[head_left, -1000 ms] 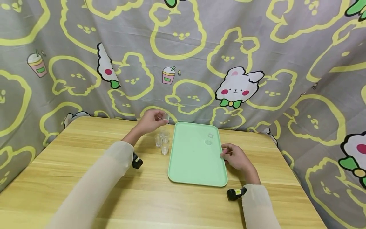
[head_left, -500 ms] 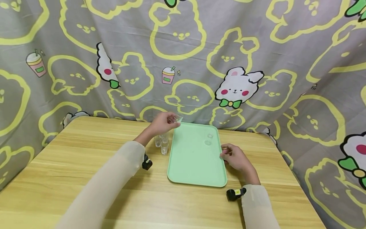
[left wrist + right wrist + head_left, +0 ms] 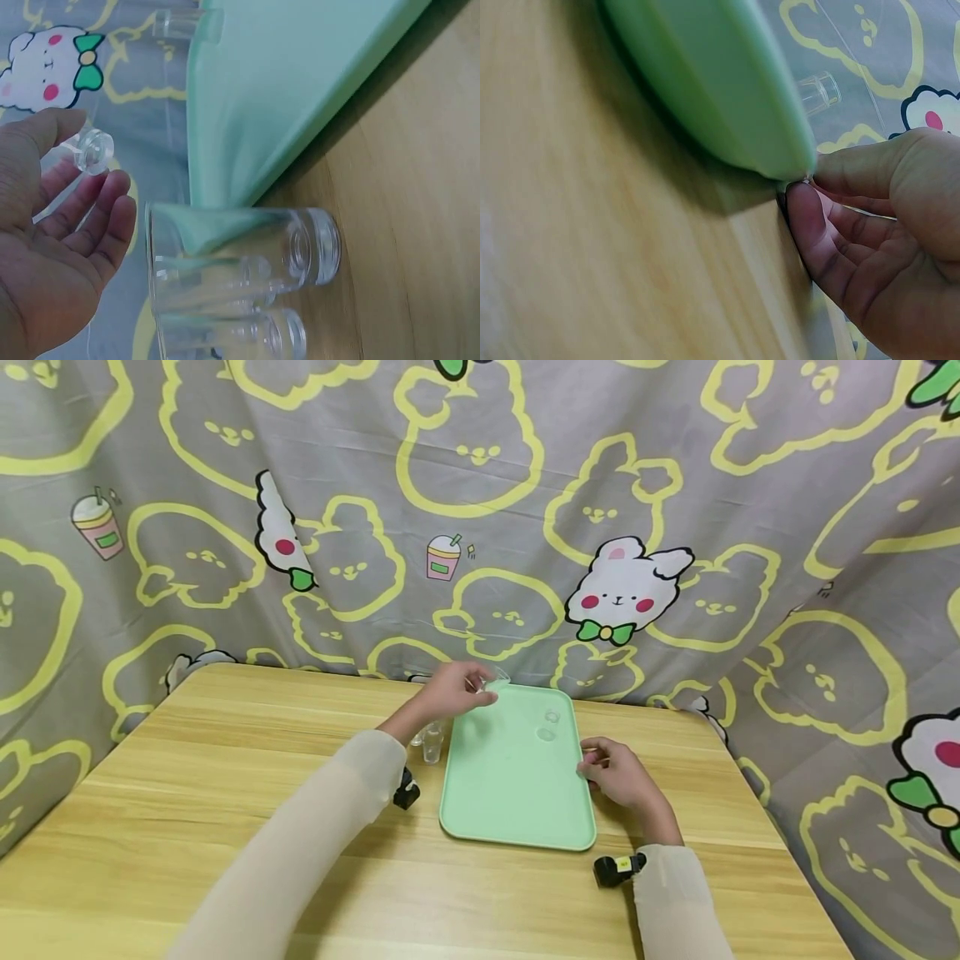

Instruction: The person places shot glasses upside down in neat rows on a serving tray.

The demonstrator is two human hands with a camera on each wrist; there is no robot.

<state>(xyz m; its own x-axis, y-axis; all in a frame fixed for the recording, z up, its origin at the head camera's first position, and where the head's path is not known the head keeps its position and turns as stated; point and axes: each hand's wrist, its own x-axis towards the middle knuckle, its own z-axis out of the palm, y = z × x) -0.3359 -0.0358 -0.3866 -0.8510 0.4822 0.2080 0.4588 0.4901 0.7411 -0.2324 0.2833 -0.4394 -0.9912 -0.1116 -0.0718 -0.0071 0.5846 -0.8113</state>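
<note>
My left hand [image 3: 454, 690] pinches a small clear glass [image 3: 94, 150] between thumb and fingers, tilted, over the back left part of the green tray [image 3: 517, 785]. One clear glass [image 3: 548, 727] stands on the tray toward its back right. Beside the tray's left edge, several more glasses [image 3: 432, 745] stand on the table, partly hidden by my left hand; the left wrist view shows them close up, upright glass [image 3: 247, 255] nearest. My right hand [image 3: 618, 772] grips the tray's right rim between thumb and fingers, and the right wrist view shows its fingertips at the rim [image 3: 780, 150].
The wooden table [image 3: 360, 877] runs up to a patterned grey curtain [image 3: 510, 460] close behind the tray. A black wrist camera [image 3: 406, 790] is on the left wrist, another [image 3: 617, 870] on the right.
My left hand has moved right with its glass, from above the standing glasses to over the tray, and the glass has tipped. My right hand stays at the rim.
</note>
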